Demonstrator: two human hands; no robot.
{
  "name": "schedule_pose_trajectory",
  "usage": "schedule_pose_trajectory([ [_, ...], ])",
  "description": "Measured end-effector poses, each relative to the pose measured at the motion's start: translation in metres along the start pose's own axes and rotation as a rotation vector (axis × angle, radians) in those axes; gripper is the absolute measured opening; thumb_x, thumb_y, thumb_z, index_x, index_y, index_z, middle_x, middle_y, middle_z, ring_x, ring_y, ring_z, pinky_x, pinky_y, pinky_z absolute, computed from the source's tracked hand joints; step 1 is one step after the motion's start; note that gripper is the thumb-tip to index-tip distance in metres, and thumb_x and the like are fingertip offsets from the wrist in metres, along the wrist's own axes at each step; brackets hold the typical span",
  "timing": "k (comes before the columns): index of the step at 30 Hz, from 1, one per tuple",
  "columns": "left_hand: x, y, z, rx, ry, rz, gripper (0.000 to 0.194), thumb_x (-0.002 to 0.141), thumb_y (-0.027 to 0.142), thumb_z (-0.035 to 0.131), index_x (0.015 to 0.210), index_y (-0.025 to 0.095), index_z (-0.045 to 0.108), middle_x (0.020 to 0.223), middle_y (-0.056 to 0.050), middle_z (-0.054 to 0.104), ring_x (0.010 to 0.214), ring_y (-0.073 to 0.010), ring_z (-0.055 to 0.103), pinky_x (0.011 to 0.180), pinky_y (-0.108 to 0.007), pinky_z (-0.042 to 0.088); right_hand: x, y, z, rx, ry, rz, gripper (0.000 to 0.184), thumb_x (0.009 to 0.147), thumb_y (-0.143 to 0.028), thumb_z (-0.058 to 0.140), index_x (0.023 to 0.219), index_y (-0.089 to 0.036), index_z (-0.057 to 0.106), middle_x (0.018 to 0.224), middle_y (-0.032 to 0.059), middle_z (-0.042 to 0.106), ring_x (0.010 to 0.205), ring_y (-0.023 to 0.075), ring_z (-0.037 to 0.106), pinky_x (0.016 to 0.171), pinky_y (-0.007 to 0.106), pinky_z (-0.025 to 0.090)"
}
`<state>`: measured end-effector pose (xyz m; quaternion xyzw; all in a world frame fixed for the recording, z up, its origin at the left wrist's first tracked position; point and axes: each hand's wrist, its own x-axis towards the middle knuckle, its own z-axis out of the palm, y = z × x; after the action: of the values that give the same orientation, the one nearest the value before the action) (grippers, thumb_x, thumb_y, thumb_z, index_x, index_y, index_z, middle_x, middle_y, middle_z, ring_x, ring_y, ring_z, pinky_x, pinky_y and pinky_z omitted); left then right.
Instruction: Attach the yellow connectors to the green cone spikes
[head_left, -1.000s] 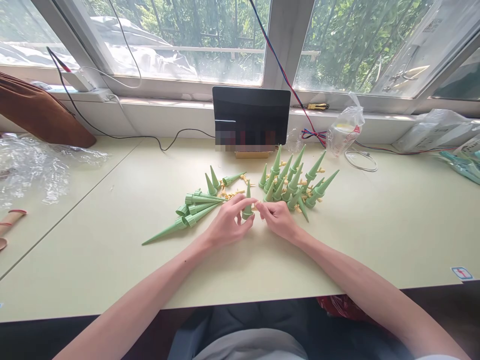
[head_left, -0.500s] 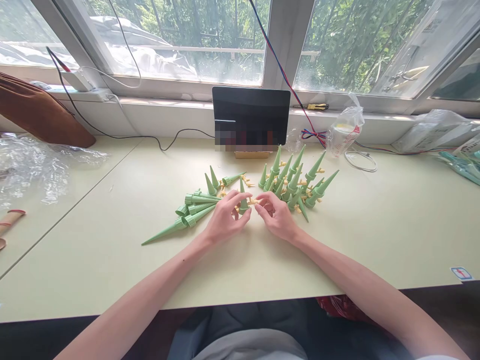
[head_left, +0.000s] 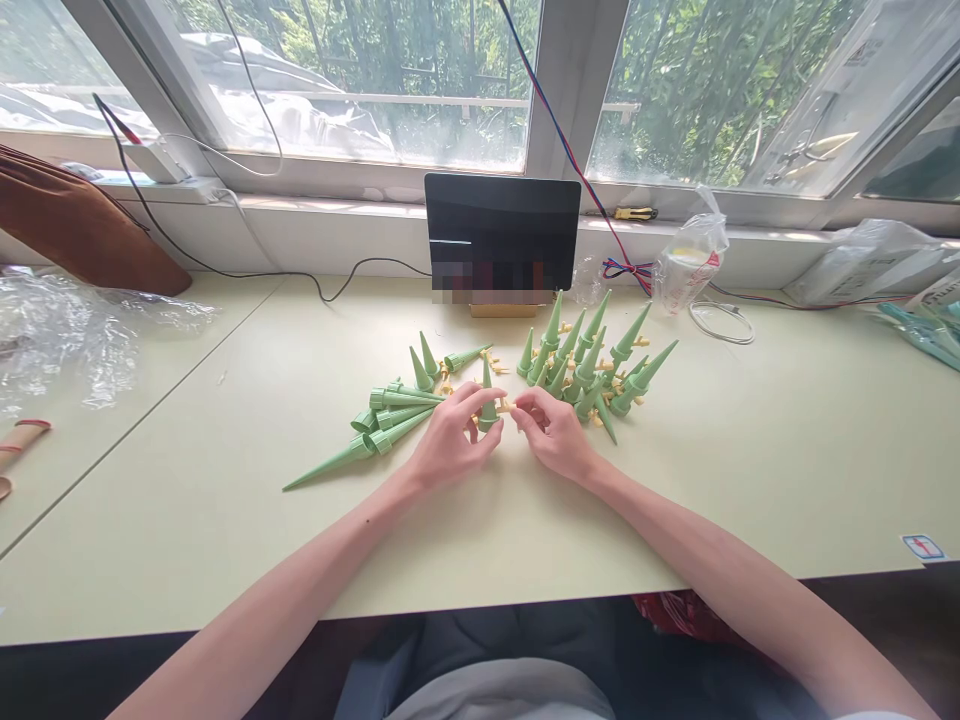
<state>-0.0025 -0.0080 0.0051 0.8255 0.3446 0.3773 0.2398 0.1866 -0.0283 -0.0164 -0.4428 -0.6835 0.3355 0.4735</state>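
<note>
My left hand (head_left: 455, 432) grips a green plastic watering spike (head_left: 489, 408), its tip pointing up between the thumb and fingers. A small cream-yellow valve (head_left: 505, 407) sticks out from the spike's right side. The fingertips of my right hand (head_left: 553, 430) pinch the valve's outer end. Left of my hands lies a pile of green spikes (head_left: 401, 415) with open collars, and a few more stand behind it. Close by are loose yellow valves (head_left: 495, 364). To the right, several green spikes with yellow valves fitted (head_left: 589, 365) stand in a cluster, one leaning over.
A dark tablet (head_left: 502, 225) stands on a small brown stand at the back. Clear plastic wrap (head_left: 82, 335) lies at the left. A bagged cup (head_left: 684, 270) and a coiled white cable (head_left: 721, 323) sit at the back right. The table's front edge runs before my body.
Almost nothing differs. The spike in my left hand has shifted very slightly; both hands keep their grip in the same place.
</note>
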Motion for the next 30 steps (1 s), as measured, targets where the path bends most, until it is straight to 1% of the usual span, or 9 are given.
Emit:
schedule_pose_trajectory([
  [4, 0.0001, 0.0022, -0.0009, -0.014, -0.011, 0.01, 0.035, 0.086, 0.015, 0.059, 0.12, 0.023, 0.062, 0.098, -0.002, 0.057, 0.067, -0.0073, 0.055, 0.06, -0.021, 0.052, -0.0004, -0.0021, -0.0011, -0.03, 0.001, 0.0, 0.023, 0.096, -0.04, 0.051, 0.087, -0.019, 0.053, 0.065, -0.0032, 0.048, 0.055, 0.011, 0.044, 0.052, 0.025, 0.034],
  [10, -0.0011, 0.0034, -0.0003, -0.016, -0.036, 0.015, 0.033, 0.087, 0.015, 0.059, 0.119, 0.023, 0.062, 0.098, -0.002, 0.057, 0.066, -0.0074, 0.054, 0.06, -0.022, 0.052, -0.0004, -0.0048, -0.0024, -0.07, 0.0, -0.009, 0.028, 0.097, -0.038, 0.049, 0.079, -0.018, 0.055, 0.06, -0.0046, 0.042, 0.053, 0.0095, 0.035, 0.051, 0.025, 0.029],
  [19, -0.0013, 0.0043, 0.0004, -0.025, -0.045, 0.012, 0.034, 0.087, 0.015, 0.059, 0.12, 0.023, 0.062, 0.098, -0.002, 0.056, 0.064, -0.0064, 0.053, 0.059, -0.022, 0.052, -0.0002, -0.0042, -0.0019, -0.099, 0.015, -0.024, 0.035, 0.098, -0.039, 0.047, 0.07, -0.018, 0.05, 0.058, -0.0048, 0.038, 0.052, 0.0089, 0.033, 0.051, 0.024, 0.028],
  [22, -0.0007, 0.0043, 0.0004, -0.033, -0.032, 0.011, 0.034, 0.087, 0.016, 0.059, 0.12, 0.023, 0.062, 0.098, -0.002, 0.056, 0.068, -0.0076, 0.054, 0.06, -0.021, 0.052, -0.0001, -0.0037, -0.0018, -0.087, 0.013, 0.002, 0.033, 0.099, -0.04, 0.047, 0.074, -0.018, 0.053, 0.058, -0.0047, 0.04, 0.052, 0.0093, 0.036, 0.051, 0.024, 0.03],
  [24, -0.0002, 0.004, 0.0003, -0.036, -0.019, 0.002, 0.034, 0.087, 0.016, 0.059, 0.12, 0.023, 0.062, 0.098, -0.002, 0.057, 0.069, -0.008, 0.055, 0.06, -0.021, 0.052, -0.0003, -0.0035, -0.0016, -0.069, 0.002, 0.025, 0.028, 0.098, -0.041, 0.048, 0.085, -0.018, 0.057, 0.061, -0.0037, 0.046, 0.053, 0.0103, 0.041, 0.052, 0.024, 0.033],
  [27, 0.0007, 0.003, 0.0004, -0.032, -0.004, -0.013, 0.033, 0.087, 0.016, 0.059, 0.119, 0.023, 0.063, 0.099, -0.002, 0.058, 0.07, -0.0081, 0.056, 0.06, -0.02, 0.053, -0.0007, -0.0027, -0.001, -0.034, -0.003, 0.028, 0.024, 0.097, -0.042, 0.052, 0.1, -0.019, 0.058, 0.073, 0.0, 0.056, 0.057, 0.0119, 0.05, 0.052, 0.024, 0.037],
  [30, 0.001, 0.0024, 0.0005, -0.023, 0.004, -0.02, 0.033, 0.087, 0.016, 0.06, 0.118, 0.023, 0.063, 0.099, -0.002, 0.058, 0.071, -0.0081, 0.056, 0.06, -0.021, 0.053, -0.0009, -0.0013, -0.0003, -0.016, -0.006, 0.011, 0.022, 0.096, -0.041, 0.053, 0.1, -0.02, 0.056, 0.083, 0.0025, 0.059, 0.059, 0.0121, 0.053, 0.052, 0.025, 0.039],
])
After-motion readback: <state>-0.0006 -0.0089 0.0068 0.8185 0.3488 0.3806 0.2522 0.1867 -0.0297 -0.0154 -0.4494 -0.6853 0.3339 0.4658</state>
